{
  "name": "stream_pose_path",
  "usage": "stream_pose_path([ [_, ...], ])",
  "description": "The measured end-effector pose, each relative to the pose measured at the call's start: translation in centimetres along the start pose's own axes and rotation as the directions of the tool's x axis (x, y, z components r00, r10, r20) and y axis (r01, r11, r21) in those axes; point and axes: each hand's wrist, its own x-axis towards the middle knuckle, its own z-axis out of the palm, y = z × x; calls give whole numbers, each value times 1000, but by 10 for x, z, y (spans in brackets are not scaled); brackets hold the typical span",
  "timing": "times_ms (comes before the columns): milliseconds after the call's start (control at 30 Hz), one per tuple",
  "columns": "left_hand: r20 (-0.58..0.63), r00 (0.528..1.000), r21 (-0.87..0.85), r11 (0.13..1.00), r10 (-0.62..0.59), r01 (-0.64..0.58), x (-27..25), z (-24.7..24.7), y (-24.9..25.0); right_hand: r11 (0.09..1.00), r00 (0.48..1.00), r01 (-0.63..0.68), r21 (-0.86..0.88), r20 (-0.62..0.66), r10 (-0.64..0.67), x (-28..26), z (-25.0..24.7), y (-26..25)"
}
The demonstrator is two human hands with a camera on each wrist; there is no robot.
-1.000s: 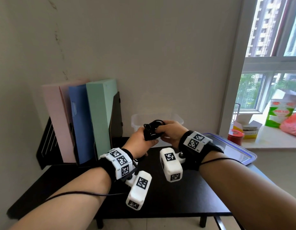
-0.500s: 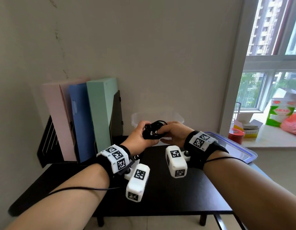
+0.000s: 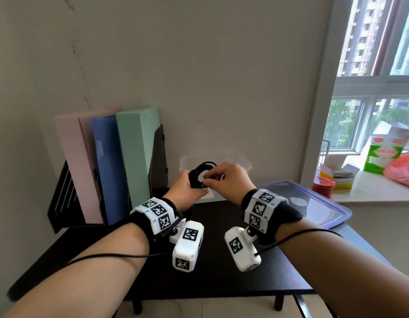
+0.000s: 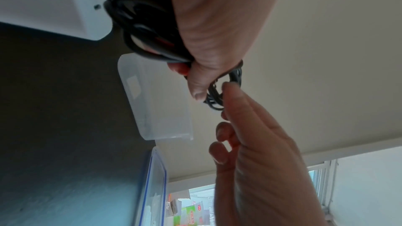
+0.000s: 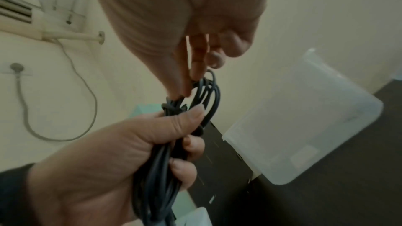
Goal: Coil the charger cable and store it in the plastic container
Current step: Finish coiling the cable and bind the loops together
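Standing surface: a dark table [image 3: 222,278] set against a plain pale wall [image 3: 222,76], with a window [image 3: 377,72] to its right.
Plastic container: clear, lidless, at the back of the table against the wall [image 3: 243,165]; both hands are raised in front of it.
Lid: a clear lid with a blue rim [image 3: 325,207] lies flat on the table just right of the container.
Folders: pink, blue and green ones [image 3: 112,166] stand upright in a dark rack left of the container.
Sill: a red tin [image 3: 323,186] and a green-and-white packet [image 3: 382,154] sit right of the container, past the table.
Charger cable: a black coil [image 3: 199,175] held in the air in front of the container, not in it.
Left hand: fingers [image 5: 187,145] curled round the bundled strands [image 3: 187,191].
Right hand: fingertips pinch the coil's top loop [image 3: 224,177]; the two hands are close together on the cable.
Head view only: the rack, window and sill.
Left wrist view only: the lid's edge from below [image 4: 154,186], the container's side [image 4: 156,99].
Right wrist view only: an air-conditioner unit [image 5: 15,9] with a hose [image 5: 82,82] on the wall, well left of the container.
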Motion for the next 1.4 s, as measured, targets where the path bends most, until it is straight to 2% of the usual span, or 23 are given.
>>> stream_pose_path([
  [67,-30,1000,31,999,9,-8,-1,1,-1,990,996,23,-141,84,-11,3,1,-3],
  [133,-30,999,47,998,43,-42,-6,1,2,982,989,37,-187,145,-9,6,1,-7],
  [267,15,995,-47,994,98,-97,-15,-1,10,988,986,41,-146,164,-17,8,-6,-14],
  [333,37,992,-57,991,123,-121,-18,-4,12,976,981,91,-197,188,-54,9,-8,-16],
  [433,54,994,-26,995,99,-98,-15,-6,11,940,972,149,-306,218,-84,12,-6,-16],
  [533,48,995,-12,996,87,-86,-13,-6,13,921,978,144,-362,195,-77,13,-3,-14],
  [667,68,996,-18,998,57,-56,-10,-4,14,924,995,71,-377,89,-40,13,4,-14],
  [833,62,998,-23,1000,10,-9,-10,-2,13,857,993,41,-515,119,25,12,9,-19],
  [967,40,999,-26,999,20,-19,-8,-1,13,844,996,6,-536,79,43,12,11,-20],
  [1100,26,995,101,990,94,-96,-7,6,12,884,999,10,-468,31,5,11,12,-20],
  [1200,18,994,181,978,107,-108,-9,6,10,923,1000,-5,-384,15,12,4,14,-21],
  [1400,82,996,314,948,19,-43,-6,1,-1,961,996,-83,-263,13,90,-2,14,-14],
])
